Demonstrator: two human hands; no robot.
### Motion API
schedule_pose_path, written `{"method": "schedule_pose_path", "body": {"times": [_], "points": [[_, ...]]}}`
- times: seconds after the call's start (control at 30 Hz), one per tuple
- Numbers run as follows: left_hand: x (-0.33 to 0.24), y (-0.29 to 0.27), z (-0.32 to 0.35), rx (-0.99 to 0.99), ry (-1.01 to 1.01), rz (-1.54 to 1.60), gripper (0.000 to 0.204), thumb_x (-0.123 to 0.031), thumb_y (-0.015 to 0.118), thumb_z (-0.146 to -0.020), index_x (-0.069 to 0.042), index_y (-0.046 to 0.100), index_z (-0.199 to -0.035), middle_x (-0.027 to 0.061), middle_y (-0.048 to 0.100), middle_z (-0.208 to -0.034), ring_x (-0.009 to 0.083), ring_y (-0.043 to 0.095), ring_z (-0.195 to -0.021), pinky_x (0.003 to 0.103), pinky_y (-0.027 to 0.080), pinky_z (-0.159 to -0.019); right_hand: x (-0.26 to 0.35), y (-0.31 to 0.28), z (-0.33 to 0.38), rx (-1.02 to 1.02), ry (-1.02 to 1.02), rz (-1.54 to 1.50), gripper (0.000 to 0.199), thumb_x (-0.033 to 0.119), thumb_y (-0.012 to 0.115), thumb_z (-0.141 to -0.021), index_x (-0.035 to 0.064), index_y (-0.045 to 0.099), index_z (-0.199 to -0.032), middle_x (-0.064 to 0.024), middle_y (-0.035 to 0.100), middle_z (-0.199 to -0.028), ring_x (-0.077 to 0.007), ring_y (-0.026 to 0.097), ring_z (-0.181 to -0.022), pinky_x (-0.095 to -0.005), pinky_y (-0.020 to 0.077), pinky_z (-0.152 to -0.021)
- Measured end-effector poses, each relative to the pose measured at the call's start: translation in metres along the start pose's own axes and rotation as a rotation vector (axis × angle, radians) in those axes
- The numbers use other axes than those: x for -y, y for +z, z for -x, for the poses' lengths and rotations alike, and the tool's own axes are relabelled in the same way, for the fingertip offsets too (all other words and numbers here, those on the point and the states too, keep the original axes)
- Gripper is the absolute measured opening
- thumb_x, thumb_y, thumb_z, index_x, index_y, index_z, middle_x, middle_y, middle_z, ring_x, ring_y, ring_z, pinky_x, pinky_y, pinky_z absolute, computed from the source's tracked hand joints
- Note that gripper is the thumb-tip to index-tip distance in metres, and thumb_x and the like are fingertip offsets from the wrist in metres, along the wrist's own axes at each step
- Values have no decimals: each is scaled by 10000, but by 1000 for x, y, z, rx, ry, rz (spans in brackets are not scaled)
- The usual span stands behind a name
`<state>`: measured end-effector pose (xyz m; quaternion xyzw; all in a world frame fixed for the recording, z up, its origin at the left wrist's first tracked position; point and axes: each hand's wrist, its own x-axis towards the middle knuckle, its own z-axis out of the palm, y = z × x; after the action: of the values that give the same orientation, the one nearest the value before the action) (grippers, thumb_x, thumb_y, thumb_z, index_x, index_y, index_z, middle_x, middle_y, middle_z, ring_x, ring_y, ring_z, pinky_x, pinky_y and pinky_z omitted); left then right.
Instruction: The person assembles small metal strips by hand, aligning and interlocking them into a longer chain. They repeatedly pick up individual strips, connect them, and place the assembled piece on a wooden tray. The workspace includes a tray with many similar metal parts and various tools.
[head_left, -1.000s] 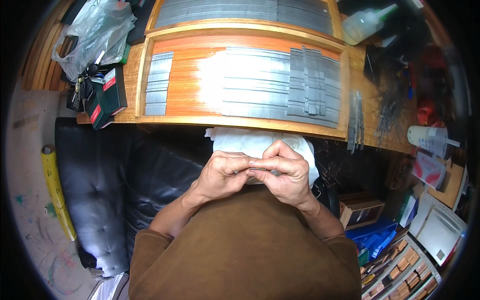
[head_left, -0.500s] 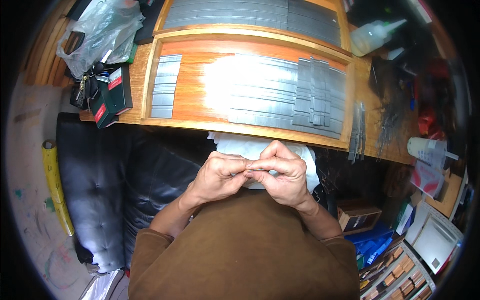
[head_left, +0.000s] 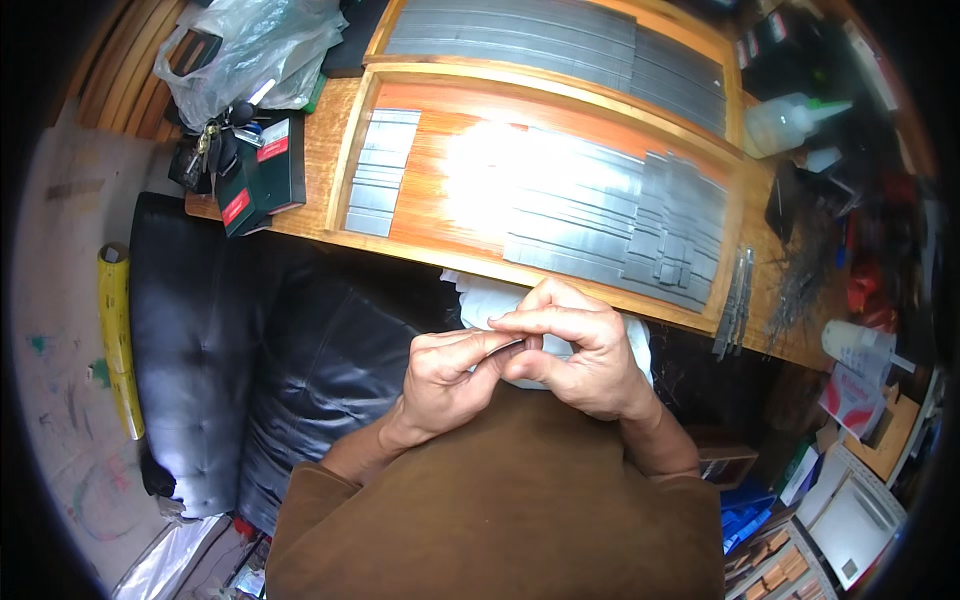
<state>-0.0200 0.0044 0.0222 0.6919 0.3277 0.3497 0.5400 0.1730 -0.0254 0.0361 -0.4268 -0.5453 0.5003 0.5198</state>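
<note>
Above my lap, in front of my brown shirt, my left hand (head_left: 450,375) pinches a thin dark strip (head_left: 509,346) between thumb and fingers. Only its narrow edge shows, so its material is unclear. My right hand (head_left: 585,350) is right beside it, index finger stretched over the strip and thumb apart below. A white cloth (head_left: 487,298) lies behind the hands, partly covered by them. Beyond stands a shallow wooden tray (head_left: 450,257) with an orange bottom, holding rows of flat grey strips (head_left: 570,215); glare washes out its middle.
A second tray of grey strips (head_left: 510,35) lies farther back. Dark boxes (head_left: 262,180), keys (head_left: 215,145) and a plastic bag (head_left: 250,50) sit at left. Loose strips (head_left: 737,300) and a squeeze bottle (head_left: 785,125) are at right. A black padded seat (head_left: 190,340) stands left.
My right thumb and index finger have parted from the strip they pinched with my left hand, whose held strip now shows its edge. The whole view has tilted and shifted.
</note>
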Motion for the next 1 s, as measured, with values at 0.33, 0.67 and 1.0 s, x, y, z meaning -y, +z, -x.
{"method": "schedule_pose_path", "body": {"times": [0.33,0.67,1.0], "points": [[9,-3,16,53,-23,-34,237,109,725,-859,73,760,-1091,169,748,-799,263,740,-673,323,562,-614,-7,4,9,28,183,-69,170,-45,832,-842,9,827,-1003,-48,670,-875,-141,655,-827,-278,535,-734],[8,-5,17,91,-89,-45,287,118,702,-863,63,763,-1137,194,780,-893,277,788,-779,318,608,-690,-13,4,12,30,236,-99,160,-39,858,-834,19,833,-981,-33,674,-901,-112,638,-825,-249,528,-720],[15,-2,17,82,-33,-29,332,126,689,-878,28,770,-1185,179,791,-910,254,788,-785,305,593,-689,-17,3,15,22,195,-63,144,-39,833,-843,21,829,-975,-40,670,-877,-129,635,-811,-266,510,-701]]}}
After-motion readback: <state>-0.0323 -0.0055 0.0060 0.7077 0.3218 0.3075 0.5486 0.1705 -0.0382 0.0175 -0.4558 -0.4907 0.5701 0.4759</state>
